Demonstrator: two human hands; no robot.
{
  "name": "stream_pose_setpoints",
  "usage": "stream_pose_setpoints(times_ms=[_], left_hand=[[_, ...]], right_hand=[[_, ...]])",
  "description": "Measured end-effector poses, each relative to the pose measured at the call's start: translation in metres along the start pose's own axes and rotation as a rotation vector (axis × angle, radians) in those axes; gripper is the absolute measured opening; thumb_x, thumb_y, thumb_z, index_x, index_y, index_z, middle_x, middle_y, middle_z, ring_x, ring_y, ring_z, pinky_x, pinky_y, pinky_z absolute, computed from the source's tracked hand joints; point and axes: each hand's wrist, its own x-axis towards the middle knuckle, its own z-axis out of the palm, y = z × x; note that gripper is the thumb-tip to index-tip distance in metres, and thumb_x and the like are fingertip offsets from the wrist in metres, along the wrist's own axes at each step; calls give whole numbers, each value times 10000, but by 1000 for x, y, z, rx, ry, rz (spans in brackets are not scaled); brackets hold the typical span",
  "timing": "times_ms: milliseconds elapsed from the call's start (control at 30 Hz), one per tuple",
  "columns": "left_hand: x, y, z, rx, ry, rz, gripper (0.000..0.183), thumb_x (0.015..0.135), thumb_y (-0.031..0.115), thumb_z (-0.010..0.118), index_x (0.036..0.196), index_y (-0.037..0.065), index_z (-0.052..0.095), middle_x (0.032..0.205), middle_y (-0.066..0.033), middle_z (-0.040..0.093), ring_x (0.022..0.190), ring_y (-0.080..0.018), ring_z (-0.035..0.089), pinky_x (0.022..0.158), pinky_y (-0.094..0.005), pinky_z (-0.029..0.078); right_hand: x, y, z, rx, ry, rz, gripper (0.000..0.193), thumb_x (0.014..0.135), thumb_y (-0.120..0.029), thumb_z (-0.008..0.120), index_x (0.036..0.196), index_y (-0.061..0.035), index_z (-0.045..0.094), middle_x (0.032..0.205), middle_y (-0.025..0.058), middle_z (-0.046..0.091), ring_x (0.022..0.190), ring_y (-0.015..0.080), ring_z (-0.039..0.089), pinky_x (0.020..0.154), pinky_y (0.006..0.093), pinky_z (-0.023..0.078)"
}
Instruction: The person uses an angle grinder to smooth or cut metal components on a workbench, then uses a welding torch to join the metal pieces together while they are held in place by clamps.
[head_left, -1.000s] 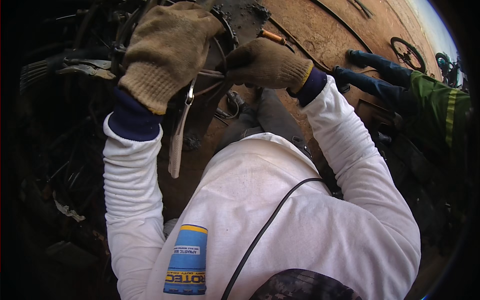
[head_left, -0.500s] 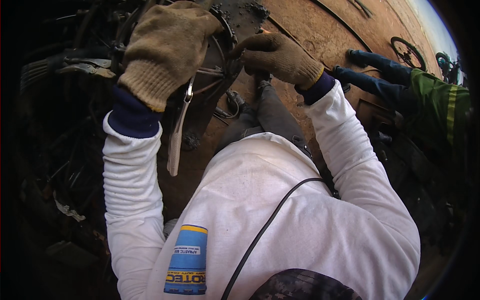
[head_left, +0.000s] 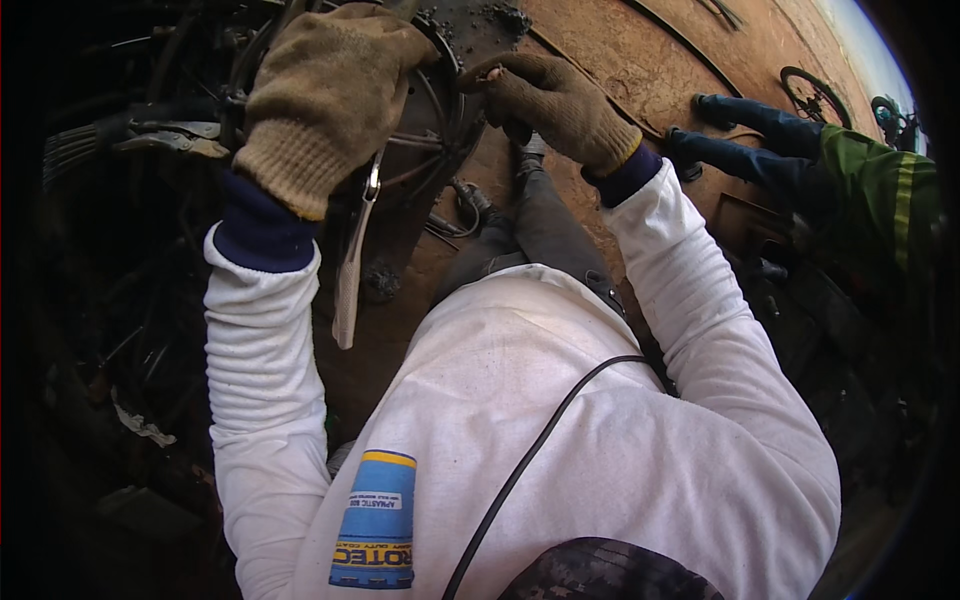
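Left hand [head_left: 335, 90] at eleven o'clock curls over metal rods [head_left: 418, 142], presumably to steady them, its actual grip hidden above a pale tool handle [head_left: 352, 265] at ten o'clock, while the right hand [head_left: 570, 108], near one o'clock, hovers half-curled beside them, contents indeterminable.

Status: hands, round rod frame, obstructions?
Left hand over round rod frame, hiding part. Right hand beside it, fingers bent. Metal tool handle juts below left hand.

The left forearm [head_left: 265, 350] is pointing toward the far left, the gloved left hand [head_left: 330, 95] showing its back. The right forearm [head_left: 690, 260] is slanting inward from the near right, the gloved right hand [head_left: 565, 115] bending its fingers [head_left: 515, 72] leftward.
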Motion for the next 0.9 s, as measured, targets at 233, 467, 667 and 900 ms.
stream_pose_setpoints(times_ms=[233,467,667,900], left_hand=[[1,2,-5,-3,19,13,261,880,32,682,1112,116,770,1158,-100,762,1167,-278,698,1045,-406,554],[0,-4,2,-9,34,39,242,880,30,674,1088,103,773,1142,-98,765,1147,-281,706,1023,-406,565],[0,-3,0,-14,39,37,243,884,35,673,1093,104,774,1138,-96,764,1131,-278,710,1010,-404,571],[0,-1,-1,1,38,32,236,888,42,671,1091,107,774,1141,-97,762,1123,-280,713,1004,-401,573]], right_hand=[[11,-1,7,-161,-69,-154,434,1022,-360,674,1331,-55,686,1025,79,768,837,134,720,738,275,585],[22,-14,15,-114,-177,-22,405,1030,-308,674,1315,-21,678,919,95,763,689,116,703,609,264,588],[23,-17,11,-99,-243,-18,392,1046,-295,645,1289,11,676,914,105,753,692,122,696,625,275,586],[23,-12,6,-90,-255,-54,467,1051,-361,626,1314,23,655,942,117,754,720,146,709,651,296,599]])
